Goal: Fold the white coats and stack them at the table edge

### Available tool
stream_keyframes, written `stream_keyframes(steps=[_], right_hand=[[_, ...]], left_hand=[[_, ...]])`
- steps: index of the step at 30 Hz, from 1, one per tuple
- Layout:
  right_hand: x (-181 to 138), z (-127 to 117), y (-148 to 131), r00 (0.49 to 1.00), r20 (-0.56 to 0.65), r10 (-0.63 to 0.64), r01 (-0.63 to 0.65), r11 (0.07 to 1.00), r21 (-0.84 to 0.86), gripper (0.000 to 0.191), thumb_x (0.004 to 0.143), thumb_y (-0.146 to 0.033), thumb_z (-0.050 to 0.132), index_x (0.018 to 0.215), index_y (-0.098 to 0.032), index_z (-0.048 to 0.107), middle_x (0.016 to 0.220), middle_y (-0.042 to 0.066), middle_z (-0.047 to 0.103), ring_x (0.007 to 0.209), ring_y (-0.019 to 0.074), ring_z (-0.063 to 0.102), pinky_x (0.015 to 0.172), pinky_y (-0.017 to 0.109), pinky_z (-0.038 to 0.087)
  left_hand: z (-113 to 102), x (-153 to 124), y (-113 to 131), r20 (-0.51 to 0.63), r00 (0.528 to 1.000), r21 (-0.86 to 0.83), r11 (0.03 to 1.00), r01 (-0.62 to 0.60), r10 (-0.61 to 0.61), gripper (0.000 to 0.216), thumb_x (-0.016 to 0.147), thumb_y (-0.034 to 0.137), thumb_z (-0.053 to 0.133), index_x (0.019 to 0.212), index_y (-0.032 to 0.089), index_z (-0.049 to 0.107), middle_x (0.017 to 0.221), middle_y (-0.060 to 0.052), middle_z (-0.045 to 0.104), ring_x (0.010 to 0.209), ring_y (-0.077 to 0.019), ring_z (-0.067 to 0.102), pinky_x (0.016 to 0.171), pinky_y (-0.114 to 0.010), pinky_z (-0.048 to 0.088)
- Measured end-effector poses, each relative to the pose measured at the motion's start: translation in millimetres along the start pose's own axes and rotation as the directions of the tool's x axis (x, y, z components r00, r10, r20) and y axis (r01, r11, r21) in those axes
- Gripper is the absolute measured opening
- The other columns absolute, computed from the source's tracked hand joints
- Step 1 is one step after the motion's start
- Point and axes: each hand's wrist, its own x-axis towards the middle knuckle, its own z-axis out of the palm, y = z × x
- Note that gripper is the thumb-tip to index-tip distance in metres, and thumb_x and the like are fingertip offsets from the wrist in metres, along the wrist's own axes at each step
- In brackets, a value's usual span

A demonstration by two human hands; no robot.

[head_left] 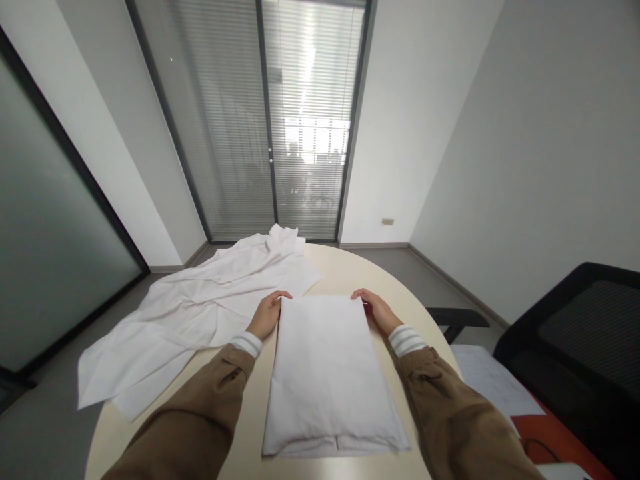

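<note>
A white cloth folded into a long rectangle lies in front of me on the round cream table. My left hand rests against the rectangle's far left corner, fingers curled over its edge. At the far right corner sits my right hand, fingers laid along that edge. Both arms wear brown sleeves with striped cuffs.
A crumpled white garment spreads over the table's left side and hangs over the edge. A black office chair stands at the right, with papers and an orange surface beside it. Glass doors with blinds are ahead.
</note>
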Motion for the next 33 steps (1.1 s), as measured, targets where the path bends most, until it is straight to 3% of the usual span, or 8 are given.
stream_keyframes(steps=[5, 9, 14, 19, 22, 25, 28, 33], right_hand=[[2, 4, 3, 0.99, -0.035, -0.134, 0.125, 0.973, -0.194, 0.032, 0.076, -0.05, 0.069, 0.092, -0.022, 0.066, 0.06, -0.007, 0.037, 0.055, 0.0109, 0.034, 0.052, 0.024, 0.025], [1, 6, 6, 0.987, -0.023, -0.159, 0.155, 0.979, -0.135, 0.036, 0.079, -0.052, 0.068, 0.098, -0.022, 0.064, 0.062, -0.008, 0.034, 0.056, 0.0105, 0.033, 0.052, 0.024, 0.025], [-2, 6, 5, 0.987, -0.005, -0.161, 0.159, 0.98, -0.117, 0.038, 0.079, -0.052, 0.068, 0.103, -0.023, 0.062, 0.065, -0.007, 0.039, 0.059, 0.0112, 0.038, 0.054, 0.024, 0.03], [-3, 9, 2, 0.987, -0.049, -0.152, 0.147, 0.985, -0.094, 0.037, 0.078, -0.05, 0.068, 0.102, -0.022, 0.061, 0.067, -0.006, 0.047, 0.058, 0.0116, 0.041, 0.054, 0.025, 0.034], [-1, 10, 5, 0.984, -0.067, -0.168, 0.157, 0.977, -0.148, 0.038, 0.08, -0.049, 0.064, 0.107, -0.023, 0.06, 0.079, -0.002, 0.058, 0.064, 0.0138, 0.05, 0.059, 0.027, 0.042], [1, 8, 7, 0.964, -0.032, -0.265, 0.238, 0.907, -0.347, 0.033, 0.084, -0.045, 0.059, 0.109, -0.023, 0.064, 0.106, 0.006, 0.065, 0.086, 0.0197, 0.06, 0.078, 0.035, 0.05], [-2, 8, 1, 0.912, 0.034, -0.408, 0.359, 0.756, -0.548, 0.029, 0.088, -0.041, 0.057, 0.105, -0.023, 0.071, 0.121, 0.01, 0.064, 0.112, 0.0255, 0.058, 0.103, 0.044, 0.043], [-18, 21, -16, 0.886, 0.342, -0.313, 0.463, 0.568, -0.68, 0.049, 0.092, -0.048, 0.055, 0.138, -0.032, 0.057, 0.148, 0.006, 0.05, 0.144, 0.0314, 0.032, 0.12, 0.058, 0.013]], left_hand=[[2, 2, 3, -0.129, 0.986, -0.099, 0.991, 0.092, -0.105, 0.016, 0.072, 0.029, 0.061, 0.081, 0.017, 0.067, 0.049, 0.006, 0.051, 0.04, -0.0102, 0.044, 0.041, -0.019, 0.029], [4, 2, 5, -0.161, 0.978, -0.143, 0.984, 0.108, -0.131, 0.014, 0.073, 0.031, 0.059, 0.075, 0.017, 0.062, 0.046, 0.008, 0.045, 0.037, -0.0082, 0.04, 0.039, -0.017, 0.026], [7, -2, 12, -0.138, 0.982, -0.193, 0.976, 0.098, -0.126, 0.029, 0.074, 0.038, 0.067, 0.095, 0.017, 0.063, 0.066, 0.002, 0.063, 0.051, -0.0107, 0.057, 0.048, -0.019, 0.043], [7, -4, 10, -0.135, 0.989, -0.149, 0.988, 0.033, -0.054, 0.067, 0.074, 0.037, 0.078, 0.133, 0.016, 0.054, 0.077, -0.003, 0.073, 0.067, -0.0171, 0.068, 0.068, -0.03, 0.055], [8, -1, 6, -0.186, 0.982, -0.01, 1.0, -0.015, 0.013, 0.062, 0.082, 0.043, 0.07, 0.134, 0.013, 0.054, 0.09, -0.01, 0.075, 0.078, -0.0219, 0.07, 0.077, -0.036, 0.056], [11, -4, 7, -0.212, 0.943, 0.282, 0.94, -0.193, 0.257, 0.049, 0.091, 0.038, 0.059, 0.134, 0.016, 0.056, 0.132, -0.017, 0.062, 0.117, -0.0272, 0.062, 0.1, -0.044, 0.049], [17, -14, 12, 0.037, 0.875, 0.562, 0.713, -0.418, 0.484, 0.047, 0.095, 0.032, 0.052, 0.14, 0.02, 0.053, 0.157, -0.011, 0.036, 0.145, -0.0266, 0.032, 0.119, -0.046, 0.028], [23, -33, 17, 0.529, 0.806, 0.678, 0.439, -0.589, 0.264, 0.059, 0.093, 0.039, 0.056, 0.15, 0.03, 0.041, 0.162, -0.009, 0.024, 0.15, -0.0347, 0.016, 0.118, -0.06, 0.017]])
